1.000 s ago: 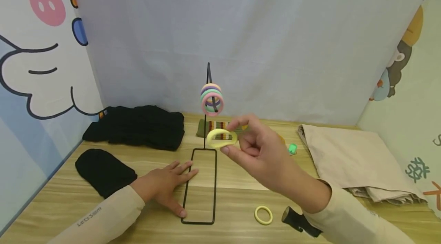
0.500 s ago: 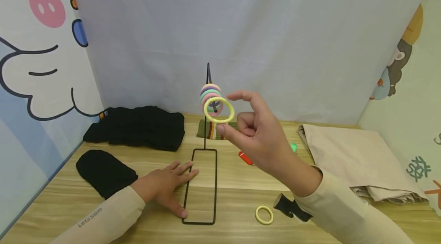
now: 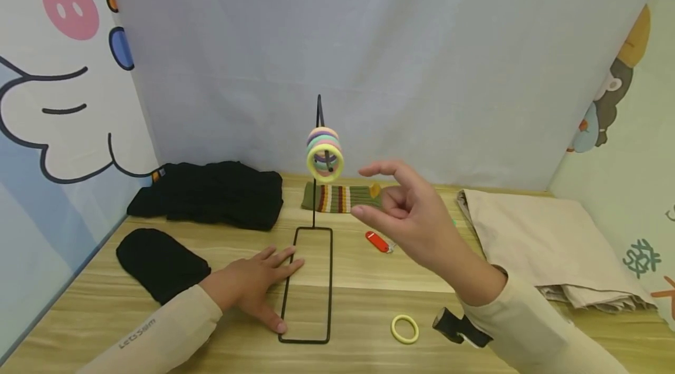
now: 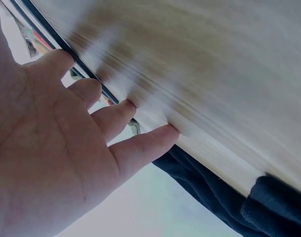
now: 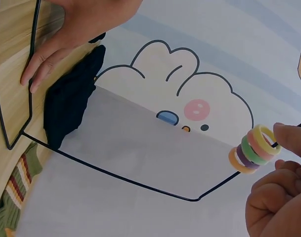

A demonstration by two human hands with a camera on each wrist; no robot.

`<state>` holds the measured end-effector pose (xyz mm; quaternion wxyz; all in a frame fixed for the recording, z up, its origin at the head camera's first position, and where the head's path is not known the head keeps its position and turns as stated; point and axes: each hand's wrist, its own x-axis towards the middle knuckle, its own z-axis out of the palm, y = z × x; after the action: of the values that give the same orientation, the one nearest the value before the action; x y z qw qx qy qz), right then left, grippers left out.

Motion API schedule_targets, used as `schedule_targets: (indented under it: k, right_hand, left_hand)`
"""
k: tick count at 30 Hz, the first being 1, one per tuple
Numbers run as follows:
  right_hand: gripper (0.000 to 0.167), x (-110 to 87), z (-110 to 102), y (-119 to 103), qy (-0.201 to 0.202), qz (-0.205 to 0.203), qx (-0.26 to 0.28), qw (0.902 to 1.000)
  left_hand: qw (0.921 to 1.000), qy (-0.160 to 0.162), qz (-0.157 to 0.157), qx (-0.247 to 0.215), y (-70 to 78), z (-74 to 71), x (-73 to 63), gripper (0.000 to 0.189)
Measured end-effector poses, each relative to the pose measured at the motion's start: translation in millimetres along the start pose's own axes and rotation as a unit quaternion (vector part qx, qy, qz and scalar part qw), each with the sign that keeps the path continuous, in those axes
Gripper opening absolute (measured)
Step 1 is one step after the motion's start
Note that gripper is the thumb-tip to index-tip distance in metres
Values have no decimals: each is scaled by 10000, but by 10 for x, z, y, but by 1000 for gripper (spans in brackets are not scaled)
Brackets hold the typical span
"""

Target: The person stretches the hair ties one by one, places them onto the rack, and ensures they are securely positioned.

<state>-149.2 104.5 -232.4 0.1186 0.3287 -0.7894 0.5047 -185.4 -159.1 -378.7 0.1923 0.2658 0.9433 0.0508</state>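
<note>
A black wire stand (image 3: 330, 286) has a rectangular base on the table and a thin post that bends into an arm. On that arm hang several pastel hair ties (image 5: 249, 157), with a yellow hair tie (image 3: 325, 179) frontmost. My left hand (image 3: 253, 283) lies with spread fingers across the base's left rod, its fingertips on the wood in the left wrist view. Just right of the hanging ties, my right hand (image 3: 416, 218) is raised with thumb and index finger apart and holds nothing; its other fingers are curled. Another yellow hair tie (image 3: 394, 330) lies on the table.
Black cloth (image 3: 221, 195) and a rounded black fabric piece (image 3: 158, 262) lie left. Behind the post is a striped green knit (image 3: 337, 199). A red tag (image 3: 377, 241) lies mid-table, a black cylindrical object (image 3: 448, 325) by the right sleeve, and folded beige cloth (image 3: 548, 245) at right.
My right hand has lifted the pinched yellow hair tie to the stand's arm, let go of it there and drawn back right. The left hand has stayed put.
</note>
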Motion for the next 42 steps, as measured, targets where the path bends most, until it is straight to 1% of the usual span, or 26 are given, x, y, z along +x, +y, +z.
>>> schedule_targets:
  k: [2,8,16,20,24,28,32,35,37,39,42]
  right_hand:
    - [37,-31,-26,54,-80,112,108,9998]
    - [40,-121,-86,206,-310,474,499,9971]
    - [45,-237,-146,387,-436,906,690,9925]
    - [47,-297,-196,473,-611,1383,776,9855]
    - [50,-366,-244,551,-835,2051,753,9723]
    - [52,-450,-270,637,-1101,2522,668,9591]
    - [55,-541,-266,758,-1369,2647,984,9495]
    - [57,-607,-271,848,-1587,2748,1294,9394]
    - [58,-652,-281,914,-1782,2891,1454,9293]
    - [59,-698,-291,983,-2072,3095,1625,9137]
    - [63,-780,-297,1102,-2558,3381,1646,8906]
  left_hand:
    - [10000,-25,-1,9,1,-3,-2,110]
    - [10000,-20,16,-41,2,-6,-9,110]
    - [9999,65,97,-95,-2,3,-14,110]
    - [9999,77,85,-98,-3,1,-14,111]
    - [10000,72,45,-48,-8,3,-11,111]
    - [9999,73,64,-48,-4,2,-14,111]
    - [9999,70,86,-57,6,-4,-20,110]
    - [9999,66,88,-43,10,-5,-21,110]
    - [9999,64,94,-53,13,-9,-22,110]
    - [9999,61,89,-66,17,-15,-25,110]
    - [9999,65,92,-98,22,-22,-30,110]
